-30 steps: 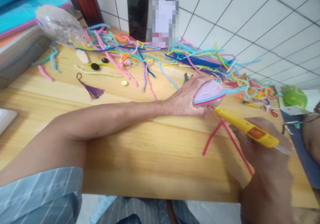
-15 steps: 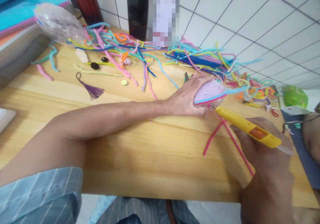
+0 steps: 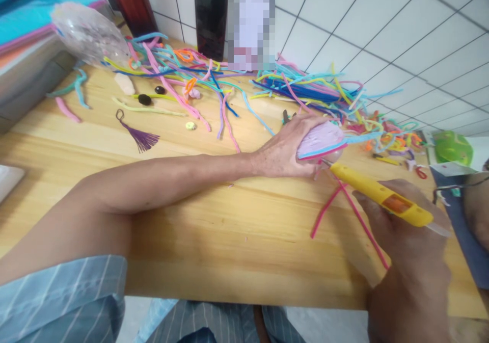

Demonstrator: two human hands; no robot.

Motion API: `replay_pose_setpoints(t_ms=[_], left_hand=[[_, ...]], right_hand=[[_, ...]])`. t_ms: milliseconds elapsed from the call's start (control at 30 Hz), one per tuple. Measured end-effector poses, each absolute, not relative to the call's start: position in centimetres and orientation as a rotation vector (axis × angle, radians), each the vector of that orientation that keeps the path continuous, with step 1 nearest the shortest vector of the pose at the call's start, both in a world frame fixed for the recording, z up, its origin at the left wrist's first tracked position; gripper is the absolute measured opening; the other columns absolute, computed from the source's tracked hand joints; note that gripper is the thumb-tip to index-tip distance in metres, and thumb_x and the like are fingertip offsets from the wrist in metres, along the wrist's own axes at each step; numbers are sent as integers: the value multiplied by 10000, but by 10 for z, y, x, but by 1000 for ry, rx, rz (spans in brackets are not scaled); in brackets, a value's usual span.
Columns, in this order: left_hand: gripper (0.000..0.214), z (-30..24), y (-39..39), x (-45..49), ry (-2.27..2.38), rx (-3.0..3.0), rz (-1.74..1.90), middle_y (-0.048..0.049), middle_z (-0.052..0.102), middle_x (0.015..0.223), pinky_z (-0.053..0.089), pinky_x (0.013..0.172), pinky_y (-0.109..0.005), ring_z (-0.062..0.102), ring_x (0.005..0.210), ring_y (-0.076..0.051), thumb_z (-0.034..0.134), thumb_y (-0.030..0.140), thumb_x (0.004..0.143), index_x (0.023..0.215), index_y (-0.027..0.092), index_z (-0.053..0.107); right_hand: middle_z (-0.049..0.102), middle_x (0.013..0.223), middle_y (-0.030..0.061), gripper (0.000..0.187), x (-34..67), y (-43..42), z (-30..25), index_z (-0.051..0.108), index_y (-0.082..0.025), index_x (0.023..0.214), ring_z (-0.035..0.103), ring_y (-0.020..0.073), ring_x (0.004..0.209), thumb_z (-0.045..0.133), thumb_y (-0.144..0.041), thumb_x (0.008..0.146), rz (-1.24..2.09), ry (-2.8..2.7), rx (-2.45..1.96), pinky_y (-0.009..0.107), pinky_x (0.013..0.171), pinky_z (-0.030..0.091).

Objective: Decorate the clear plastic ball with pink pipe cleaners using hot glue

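Observation:
My left hand (image 3: 284, 147) is wrapped round a pale lilac, rounded craft piece (image 3: 321, 138) with a light blue and a dark pink strip along its lower edge. A light blue pipe cleaner (image 3: 364, 138) sticks out from it to the right. In my right hand (image 3: 401, 220) is a yellow hot glue gun (image 3: 372, 187) with a clear glue stick at its rear. The gun's nozzle is at the pink strip; whether it touches cannot be made out. Dark pink pipe cleaners (image 3: 361, 215) hang or lie below the piece.
Bundles of coloured pipe cleaners (image 3: 305, 90) lie along the tiled wall. A purple tassel (image 3: 139, 135), black oval pieces (image 3: 145, 99) and a clear plastic bag (image 3: 89, 34) are on the left. A dark phone (image 3: 210, 17) leans at the back. Part of another person (image 3: 476, 205) shows at the right edge.
Almost nothing differs. The glue gun and my right hand have shifted very slightly right; my left hand keeps the lilac piece in place.

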State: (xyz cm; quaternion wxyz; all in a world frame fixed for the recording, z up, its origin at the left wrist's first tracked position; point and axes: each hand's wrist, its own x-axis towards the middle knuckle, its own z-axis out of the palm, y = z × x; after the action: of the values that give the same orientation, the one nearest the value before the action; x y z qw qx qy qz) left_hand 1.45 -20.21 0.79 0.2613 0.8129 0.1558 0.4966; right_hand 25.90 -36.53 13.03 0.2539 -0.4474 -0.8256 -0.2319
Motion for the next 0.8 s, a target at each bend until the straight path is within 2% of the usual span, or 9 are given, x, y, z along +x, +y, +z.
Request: replay_pose_setpoints(t_ms=[300,533,800], left_hand=[[1101,8,-201,14,449,2172,1296,-247,490,1822,365,1438,-729,443,1725,-472,922,548,876,1780,219,387],[1075,7,-201,13,417,2171,1342,-253,518,1791,374,1445,-688,465,1707,-448,915,533,887,1766,185,403],[1076,7,-199,14,416,2139,1333,-212,527,1793,358,1449,-687,469,1703,-460,926,580,873,1764,250,422]], right_hand=[[825,872,12,119,259,-365,129,731,-296,1037,800,235,715,776,-402,1065,-660,-2238,-1242,326,611,570],[830,881,19,153,257,-364,131,713,-289,1032,813,229,740,760,-425,1082,-656,-2248,-1227,319,609,553],[812,872,30,195,257,-364,132,704,-272,1037,803,218,734,718,-443,1128,-686,-2279,-1217,315,619,549]])
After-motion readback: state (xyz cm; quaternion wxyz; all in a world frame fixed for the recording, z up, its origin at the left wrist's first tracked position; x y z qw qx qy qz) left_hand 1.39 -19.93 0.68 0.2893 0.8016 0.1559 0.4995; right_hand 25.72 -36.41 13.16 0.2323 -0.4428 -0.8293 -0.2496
